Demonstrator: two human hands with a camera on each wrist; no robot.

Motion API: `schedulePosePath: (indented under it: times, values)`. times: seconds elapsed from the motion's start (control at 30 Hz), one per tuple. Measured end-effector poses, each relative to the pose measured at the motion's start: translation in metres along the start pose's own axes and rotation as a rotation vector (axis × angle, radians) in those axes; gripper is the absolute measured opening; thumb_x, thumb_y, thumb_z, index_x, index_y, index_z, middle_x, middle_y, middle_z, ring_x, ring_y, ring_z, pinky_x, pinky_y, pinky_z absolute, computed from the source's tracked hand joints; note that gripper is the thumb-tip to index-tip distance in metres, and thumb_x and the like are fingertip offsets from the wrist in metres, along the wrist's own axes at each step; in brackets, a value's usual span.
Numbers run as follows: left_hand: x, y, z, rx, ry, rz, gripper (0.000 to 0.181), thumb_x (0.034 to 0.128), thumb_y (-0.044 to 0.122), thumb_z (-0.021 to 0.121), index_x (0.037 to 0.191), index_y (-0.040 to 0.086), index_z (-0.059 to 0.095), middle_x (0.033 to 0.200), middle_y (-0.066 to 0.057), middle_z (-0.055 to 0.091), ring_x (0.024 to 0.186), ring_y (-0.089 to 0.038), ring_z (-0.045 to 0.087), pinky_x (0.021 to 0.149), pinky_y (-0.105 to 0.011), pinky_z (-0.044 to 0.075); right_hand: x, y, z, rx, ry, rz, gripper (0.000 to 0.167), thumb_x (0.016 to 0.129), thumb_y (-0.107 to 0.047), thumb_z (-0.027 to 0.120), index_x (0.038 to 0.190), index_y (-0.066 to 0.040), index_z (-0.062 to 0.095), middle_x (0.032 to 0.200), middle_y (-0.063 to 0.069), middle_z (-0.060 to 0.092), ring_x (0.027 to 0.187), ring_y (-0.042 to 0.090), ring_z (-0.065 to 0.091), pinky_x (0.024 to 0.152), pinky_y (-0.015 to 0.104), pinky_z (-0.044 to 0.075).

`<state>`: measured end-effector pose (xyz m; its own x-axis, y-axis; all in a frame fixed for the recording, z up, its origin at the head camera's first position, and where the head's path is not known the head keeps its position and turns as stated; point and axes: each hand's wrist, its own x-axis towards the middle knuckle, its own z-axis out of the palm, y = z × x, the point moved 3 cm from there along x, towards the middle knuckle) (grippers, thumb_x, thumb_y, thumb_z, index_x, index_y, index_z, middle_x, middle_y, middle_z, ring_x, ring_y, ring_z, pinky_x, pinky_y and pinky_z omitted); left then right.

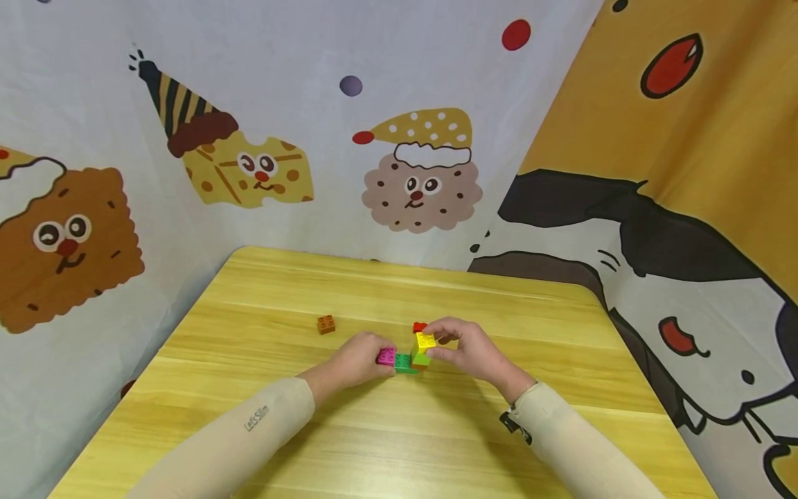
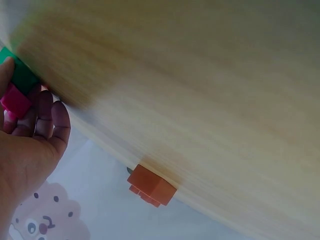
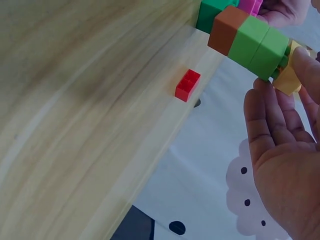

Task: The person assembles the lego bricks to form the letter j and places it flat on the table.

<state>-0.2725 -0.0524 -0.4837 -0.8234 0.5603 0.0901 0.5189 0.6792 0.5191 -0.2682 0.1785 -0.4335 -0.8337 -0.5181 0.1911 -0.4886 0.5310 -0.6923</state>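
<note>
My left hand (image 1: 361, 358) pinches a pink toy building brick (image 1: 386, 357) at the left end of a small assembly. Beside the pink one is a dark green brick (image 1: 403, 362). At the right end rises a stack: an orange-brown brick (image 3: 228, 30) at the bottom, with light green bricks (image 3: 260, 45) above it. My right hand (image 1: 470, 350) holds a yellow brick (image 1: 426, 341) between thumb and fingers at the top of this stack. In the right wrist view the yellow brick sits slightly tilted, and some light green studs show beneath it.
A loose red brick (image 3: 187, 85) lies just behind the stack. Farther left on the wooden table (image 1: 268, 291) is a loose orange-brown brick (image 1: 326, 324). A cartoon-printed cloth (image 1: 337, 208) hangs behind the table's far edge.
</note>
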Motion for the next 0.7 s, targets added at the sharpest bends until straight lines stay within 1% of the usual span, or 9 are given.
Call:
schedulePosePath:
  times: [0.07, 0.17, 0.37, 0.57, 0.7]
  values:
    - [0.0, 0.0, 0.0, 0.002, 0.0, -0.002, 0.036, 0.0814, 0.028, 0.083, 0.11, 0.009, 0.073, 0.077, 0.013, 0.059, 0.069, -0.005, 0.053, 0.063, -0.022, 0.047, -0.001, 0.0, 0.001, -0.01, 0.013, 0.011, 0.033, 0.086, -0.019, 0.079, 0.116, -0.028, 0.069, 0.113, -0.016, 0.065, 0.094, 0.01, 0.063, 0.083, 0.04, 0.055]
    - [0.0, 0.0, 0.0, 0.002, 0.001, 0.0, 0.034, 0.0816, 0.028, 0.083, 0.109, 0.01, 0.073, 0.076, 0.013, 0.058, 0.068, -0.005, 0.053, 0.062, -0.022, 0.047, -0.002, 0.0, 0.003, -0.007, 0.03, 0.013, 0.033, 0.086, -0.019, 0.079, 0.116, -0.026, 0.069, 0.113, -0.015, 0.066, 0.093, 0.01, 0.064, 0.081, 0.036, 0.056]
    - [0.0, 0.0, 0.0, 0.001, 0.01, 0.014, 0.03, 0.0812, 0.027, 0.084, 0.105, 0.011, 0.074, 0.073, 0.014, 0.057, 0.066, -0.005, 0.052, 0.06, -0.022, 0.047, -0.003, -0.001, 0.01, 0.046, 0.057, -0.028, 0.034, 0.086, -0.017, 0.078, 0.118, -0.02, 0.068, 0.116, -0.006, 0.067, 0.095, 0.017, 0.068, 0.083, 0.035, 0.056]
    - [0.0, 0.001, 0.0, -0.002, 0.017, 0.033, 0.023, 0.0807, 0.026, 0.084, 0.097, 0.014, 0.073, 0.07, 0.013, 0.057, 0.063, -0.005, 0.051, 0.058, -0.022, 0.047, -0.002, -0.001, 0.016, 0.057, 0.099, -0.04, 0.034, 0.085, -0.016, 0.079, 0.117, -0.019, 0.069, 0.114, -0.006, 0.068, 0.096, 0.022, 0.069, 0.085, 0.034, 0.055]
    - [0.0, 0.0, 0.001, 0.0, 0.016, 0.03, 0.024, 0.0807, 0.026, 0.084, 0.098, 0.013, 0.073, 0.071, 0.013, 0.057, 0.064, -0.005, 0.051, 0.059, -0.022, 0.046, -0.002, -0.001, 0.017, 0.06, 0.11, -0.044, 0.034, 0.084, -0.015, 0.079, 0.116, -0.018, 0.069, 0.115, -0.005, 0.068, 0.096, 0.025, 0.069, 0.086, 0.035, 0.055]
